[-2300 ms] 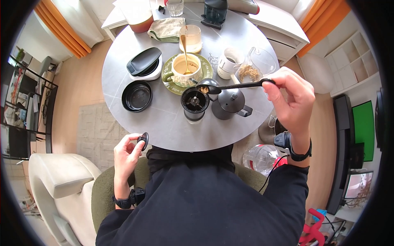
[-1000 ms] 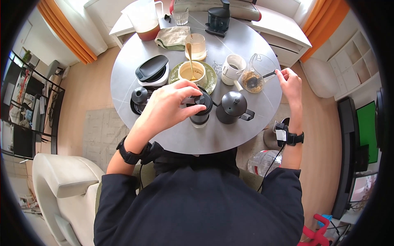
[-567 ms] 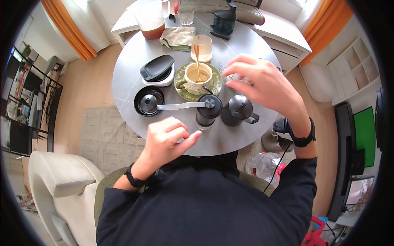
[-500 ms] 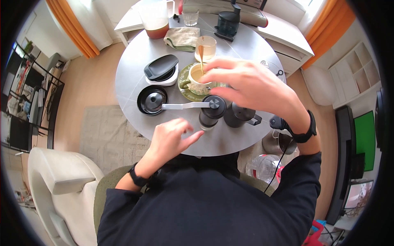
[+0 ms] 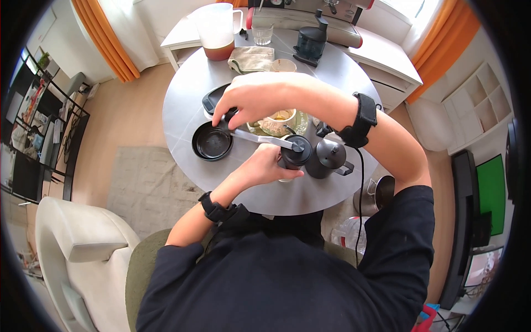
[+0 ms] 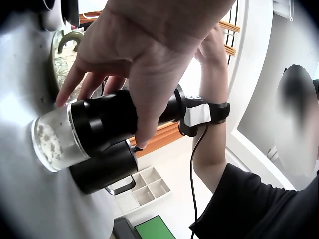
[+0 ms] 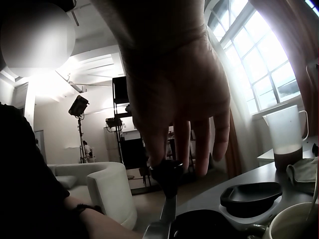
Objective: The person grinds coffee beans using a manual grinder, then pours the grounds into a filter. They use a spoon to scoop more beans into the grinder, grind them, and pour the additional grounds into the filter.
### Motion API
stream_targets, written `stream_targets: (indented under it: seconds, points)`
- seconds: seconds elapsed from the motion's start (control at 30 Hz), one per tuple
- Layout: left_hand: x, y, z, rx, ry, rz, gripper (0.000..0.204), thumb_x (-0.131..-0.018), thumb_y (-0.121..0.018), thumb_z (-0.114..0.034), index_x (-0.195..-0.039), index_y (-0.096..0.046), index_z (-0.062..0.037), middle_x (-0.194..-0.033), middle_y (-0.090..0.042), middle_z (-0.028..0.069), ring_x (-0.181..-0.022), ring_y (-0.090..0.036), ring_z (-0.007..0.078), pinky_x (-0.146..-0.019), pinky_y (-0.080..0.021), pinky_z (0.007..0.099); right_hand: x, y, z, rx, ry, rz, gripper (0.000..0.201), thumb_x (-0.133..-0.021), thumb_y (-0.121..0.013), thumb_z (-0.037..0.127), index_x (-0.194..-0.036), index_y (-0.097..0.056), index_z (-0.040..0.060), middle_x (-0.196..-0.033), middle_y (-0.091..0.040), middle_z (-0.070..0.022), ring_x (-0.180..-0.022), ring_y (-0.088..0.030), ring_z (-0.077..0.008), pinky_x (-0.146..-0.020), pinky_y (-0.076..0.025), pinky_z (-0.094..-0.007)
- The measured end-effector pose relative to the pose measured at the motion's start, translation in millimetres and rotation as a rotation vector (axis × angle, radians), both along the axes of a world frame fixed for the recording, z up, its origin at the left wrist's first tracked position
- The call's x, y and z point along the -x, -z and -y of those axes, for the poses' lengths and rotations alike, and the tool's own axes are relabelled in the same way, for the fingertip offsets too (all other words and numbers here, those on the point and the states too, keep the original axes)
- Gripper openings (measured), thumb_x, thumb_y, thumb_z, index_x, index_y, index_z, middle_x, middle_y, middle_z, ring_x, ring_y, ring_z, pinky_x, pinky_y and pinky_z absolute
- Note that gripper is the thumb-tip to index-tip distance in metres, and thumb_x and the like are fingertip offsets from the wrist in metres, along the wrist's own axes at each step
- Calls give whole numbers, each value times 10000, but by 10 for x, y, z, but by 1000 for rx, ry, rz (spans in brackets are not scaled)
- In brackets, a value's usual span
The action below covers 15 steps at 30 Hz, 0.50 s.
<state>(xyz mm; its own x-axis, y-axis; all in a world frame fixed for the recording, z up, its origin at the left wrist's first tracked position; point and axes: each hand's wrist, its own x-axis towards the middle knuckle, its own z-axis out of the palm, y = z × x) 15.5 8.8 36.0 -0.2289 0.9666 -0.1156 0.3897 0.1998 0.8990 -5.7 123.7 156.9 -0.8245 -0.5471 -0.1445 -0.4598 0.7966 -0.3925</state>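
Observation:
The left hand (image 5: 267,164) wraps round the black body of a hand grinder (image 5: 295,152); in the left wrist view its fingers and thumb lie along the grinder (image 6: 112,119), above a clear jar base (image 6: 56,140). From the grinder's lid a silver crank arm (image 5: 260,136) runs leftward to a black knob (image 7: 167,175). The right hand (image 5: 249,99) holds that knob between thumb and fingers, its forearm crossing above the mug. Close on the grinder's right stands a black moka pot (image 5: 330,159). A round black dish (image 5: 212,141) lies below the knob.
On the round grey table (image 5: 182,105) are a mug (image 5: 279,120) on a green plate, a lidded black container (image 5: 214,98), a folded cloth (image 5: 251,58), a pitcher (image 5: 217,33) and a black appliance (image 5: 311,40). The right forearm hides part of the table.
The right hand has let go of the black scoop and moved left onto the crank knob. The left hand set the lid with its crank on the grinder, drew back, and now grips the grinder's body.

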Motion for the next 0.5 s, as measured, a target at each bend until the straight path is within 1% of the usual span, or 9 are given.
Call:
stream_targets:
  seconds: [0.07, 0.13, 0.17, 0.2, 0.27, 0.33, 0.4, 0.47, 0.5]
  points:
    - [-10, 90, -20, -75, -7, 42, 375, -715, -817, -230, -987, -645, -37, -890, -697, 55, -825, -633, 118, -760, -504, 298, -21, 58, -242, -3, 39, -166, 338, -784, -701, 217, -1114, -672, 148, -1059, -681, -107, -939, -645, -282, -820, -507, -374]
    - [-51, 136, -32, -163, -48, 79, 381, -715, -813, -172, -997, -603, -26, -849, -686, 47, -787, -623, 113, -738, -498, 297, -58, 8, -429, -98, 144, -162, 359, -772, -721, 226, -1113, -665, 131, -1024, -683, -127, -930, -650, -288, -803, -515, -377]
    - [-52, 96, -28, -133, -47, 68, 398, -707, -827, -171, -1022, -614, -51, -892, -677, 18, -837, -612, 97, -781, -510, 305, -90, -9, -529, -118, 200, -144, 363, -766, -732, 227, -1105, -665, 119, -1020, -682, -130, -935, -650, -282, -805, -514, -374]
    - [-44, 104, -29, -145, -36, 85, 399, -707, -827, -168, -1024, -615, -52, -898, -678, 18, -842, -610, 95, -784, -509, 305, -125, -25, -646, -139, 253, -125, 368, -760, -743, 229, -1098, -665, 107, -1017, -681, -134, -940, -650, -276, -807, -513, -371]
    - [-31, 140, -22, -171, -22, 120, 401, -707, -829, -163, -1029, -616, -54, -910, -679, 17, -852, -607, 89, -790, -506, 304, -193, 118, -1055, -126, 252, -173, 371, -750, -763, 225, -1081, -664, 89, -983, -680, -138, -878, -658, -267, -780, -516, -366]
    - [-34, 141, -20, -174, -44, 140, 414, -702, -832, -164, -1037, -614, -58, -910, -677, 11, -855, -602, 86, -781, -504, 298, -526, 65, -1290, -204, 303, -210, 356, -744, -773, 213, -1057, -666, 80, -916, -673, -127, -777, -647, -257, -745, -516, -354]
    - [-55, 92, -11, -193, -71, 165, 421, -699, -832, -166, -1042, -614, -59, -903, -674, 8, -854, -600, 85, -776, -502, 291, -950, 105, -1490, -135, 442, -161, 331, -745, -772, 201, -1032, -668, 73, -865, -659, -108, -706, -624, -232, -717, -510, -344]
    - [-47, 55, 0, -193, -72, 151, 420, -700, -831, -172, -1044, -617, -61, -902, -673, 6, -856, -600, 85, -774, -499, 287, -1459, -85, -1307, -117, 615, -47, 327, -733, -780, 180, -1022, -671, 74, -853, -649, -95, -707, -616, -203, -701, -511, -336]
    - [-38, 50, 6, -190, -73, 145, 420, -701, -830, -176, -1046, -618, -62, -901, -673, 5, -856, -599, 84, -773, -497, 285, -1675, -110, -1254, -62, 629, -8, 329, -717, -781, 178, -1010, -670, 76, -841, -645, -101, -699, -621, -213, -672, -510, -337]
